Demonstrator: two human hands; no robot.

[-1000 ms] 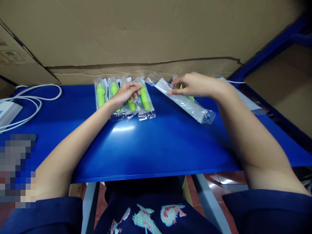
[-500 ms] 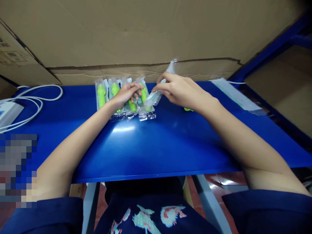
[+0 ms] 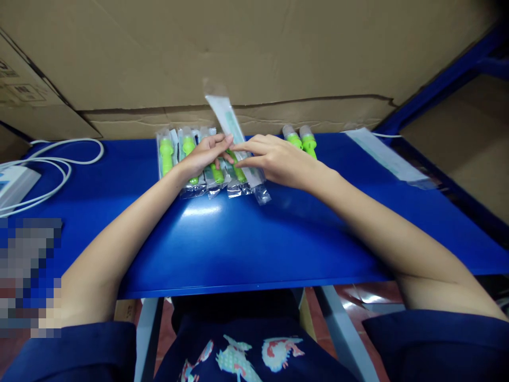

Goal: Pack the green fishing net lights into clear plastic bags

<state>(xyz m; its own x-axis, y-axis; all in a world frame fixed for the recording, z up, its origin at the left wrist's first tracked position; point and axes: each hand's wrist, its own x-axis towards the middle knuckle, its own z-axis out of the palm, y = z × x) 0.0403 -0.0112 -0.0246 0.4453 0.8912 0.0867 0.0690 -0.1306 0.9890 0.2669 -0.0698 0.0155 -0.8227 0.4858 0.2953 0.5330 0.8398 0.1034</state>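
Note:
My right hand (image 3: 280, 159) is on a long white strip with green print in a clear plastic packet (image 3: 233, 123). Its thumb and index finger stretch across the packet; the other fingers are partly hidden. The packet tilts, its blurred upper end raised in front of the cardboard. My left hand (image 3: 207, 154) rests over a row of several clear bags (image 3: 189, 159), fingers loosely apart, thumb tip beside the packet. Each bag shows a bright green stick-shaped piece with a clear top. Behind my right hand stand two loose green pieces (image 3: 308, 140).
Another white strip packet (image 3: 387, 156) lies at the right of the blue table (image 3: 222, 249). White cables (image 3: 66, 164) and a white box (image 3: 18, 185) are at the left. A cardboard wall (image 3: 238, 53) closes off the back. A pixelated patch covers the lower left.
My right hand has moved left with the strip packet, which now leans the other way, upper end to the left. The two loose green pieces have come into view. My left hand has barely moved.

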